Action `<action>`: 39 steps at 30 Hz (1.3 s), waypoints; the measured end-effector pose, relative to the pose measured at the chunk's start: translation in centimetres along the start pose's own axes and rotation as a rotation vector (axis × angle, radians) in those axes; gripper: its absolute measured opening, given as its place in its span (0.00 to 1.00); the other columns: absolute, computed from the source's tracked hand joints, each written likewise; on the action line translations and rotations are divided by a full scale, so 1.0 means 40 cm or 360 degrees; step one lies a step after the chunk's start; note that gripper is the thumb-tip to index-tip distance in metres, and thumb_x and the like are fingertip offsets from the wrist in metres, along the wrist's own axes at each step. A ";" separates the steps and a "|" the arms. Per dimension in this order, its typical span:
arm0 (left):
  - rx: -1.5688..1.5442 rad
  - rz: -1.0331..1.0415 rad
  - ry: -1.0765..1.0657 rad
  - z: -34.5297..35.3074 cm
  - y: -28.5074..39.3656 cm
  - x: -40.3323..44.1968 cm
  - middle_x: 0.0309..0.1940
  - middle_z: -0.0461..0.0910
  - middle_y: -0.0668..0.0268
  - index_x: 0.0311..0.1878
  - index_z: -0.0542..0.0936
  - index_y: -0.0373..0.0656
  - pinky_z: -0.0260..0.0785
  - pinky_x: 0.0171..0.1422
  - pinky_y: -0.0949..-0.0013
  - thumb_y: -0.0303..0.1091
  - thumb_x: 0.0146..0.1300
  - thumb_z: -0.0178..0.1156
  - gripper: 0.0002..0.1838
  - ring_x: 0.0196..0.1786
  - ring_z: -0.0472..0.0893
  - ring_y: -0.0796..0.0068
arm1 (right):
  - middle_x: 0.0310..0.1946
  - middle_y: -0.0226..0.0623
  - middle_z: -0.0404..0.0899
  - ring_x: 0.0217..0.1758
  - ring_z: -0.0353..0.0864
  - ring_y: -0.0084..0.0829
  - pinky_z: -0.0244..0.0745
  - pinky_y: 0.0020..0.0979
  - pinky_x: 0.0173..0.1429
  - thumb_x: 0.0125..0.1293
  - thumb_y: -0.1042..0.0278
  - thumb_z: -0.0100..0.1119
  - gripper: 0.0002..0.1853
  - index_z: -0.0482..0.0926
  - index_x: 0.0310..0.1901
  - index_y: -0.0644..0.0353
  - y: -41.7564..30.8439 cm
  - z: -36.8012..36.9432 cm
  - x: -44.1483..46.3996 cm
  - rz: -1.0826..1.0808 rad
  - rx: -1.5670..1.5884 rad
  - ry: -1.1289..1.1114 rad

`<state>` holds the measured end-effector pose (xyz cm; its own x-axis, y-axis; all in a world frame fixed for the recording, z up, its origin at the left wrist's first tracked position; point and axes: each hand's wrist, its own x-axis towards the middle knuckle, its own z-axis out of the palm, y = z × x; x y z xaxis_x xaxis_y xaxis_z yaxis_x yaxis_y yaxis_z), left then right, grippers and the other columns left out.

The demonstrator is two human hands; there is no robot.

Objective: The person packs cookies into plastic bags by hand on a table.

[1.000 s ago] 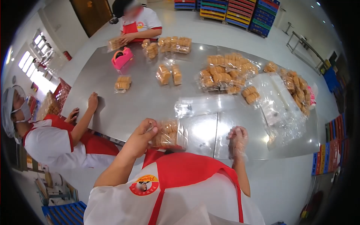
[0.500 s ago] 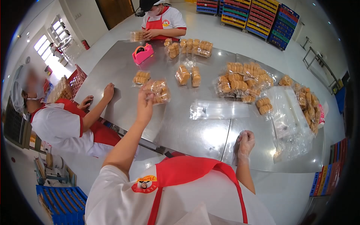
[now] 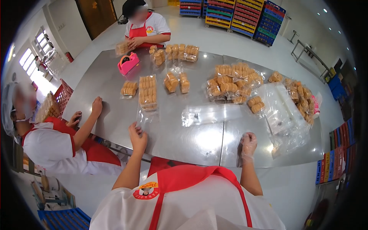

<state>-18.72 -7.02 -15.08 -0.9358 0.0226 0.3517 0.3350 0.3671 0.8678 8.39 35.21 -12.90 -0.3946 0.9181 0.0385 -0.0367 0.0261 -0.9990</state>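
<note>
My bare left hand (image 3: 138, 138) is at the table's near edge, fingers loosely bent and apart, holding nothing. Just beyond it lies a long clear bag of round biscuits (image 3: 148, 92), its loose plastic end pointing toward me. My right hand (image 3: 249, 145), in a clear plastic glove, rests on the steel table in a loose fist, with nothing visible in it. Flat empty plastic bags (image 3: 203, 115) lie between my hands, farther in. A small biscuit pack (image 3: 255, 104) and a larger stack of clear plastic bags (image 3: 281, 109) are beyond my right hand.
A heap of biscuit packs (image 3: 234, 82) stands at the right back, another pile (image 3: 301, 96) at the far right. Smaller packs (image 3: 176, 81) and a pink tape dispenser (image 3: 128, 64) are at the left back. Co-workers stand left (image 3: 57, 145) and across (image 3: 147, 28).
My left hand has let go of the biscuit bag and drawn back toward me. The bag now lies flat and straight beside a smaller pack. My right hand stays put; the view has shifted.
</note>
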 end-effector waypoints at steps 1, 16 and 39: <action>-0.0087 -0.0038 -0.0030 -0.004 -0.025 -0.004 0.54 0.68 0.57 0.62 0.69 0.37 0.72 0.54 0.70 0.18 0.53 0.57 0.29 0.50 0.75 0.69 | 0.27 0.30 0.75 0.26 0.73 0.20 0.70 0.24 0.30 0.70 0.74 0.56 0.04 0.77 0.42 0.64 0.003 -0.012 0.010 -0.0007 -0.0038 0.0066; -0.1110 -0.0543 -0.0204 -0.071 -0.075 0.035 0.40 0.78 0.64 0.46 0.76 0.37 0.73 0.47 0.72 0.19 0.62 0.56 0.10 0.39 0.80 0.75 | 0.33 0.47 0.84 0.37 0.83 0.43 0.77 0.41 0.47 0.62 0.68 0.55 0.12 0.81 0.41 0.66 0.021 -0.060 0.132 -0.0109 -0.0997 0.0451; 0.0560 0.1522 -0.0979 0.556 0.238 -0.003 0.57 0.79 0.47 0.57 0.79 0.33 0.67 0.69 0.55 0.41 0.68 0.59 0.22 0.64 0.76 0.50 | 0.28 0.43 0.83 0.33 0.81 0.32 0.76 0.32 0.42 0.61 0.74 0.58 0.07 0.82 0.36 0.67 0.050 -0.085 -0.060 -0.0292 -0.0768 0.0685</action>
<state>-17.87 17.16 -14.67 -0.2501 0.8331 0.4933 0.9672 0.1915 0.1670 12.37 34.41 -15.08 -0.0164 0.9551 0.2959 0.3859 0.2791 -0.8793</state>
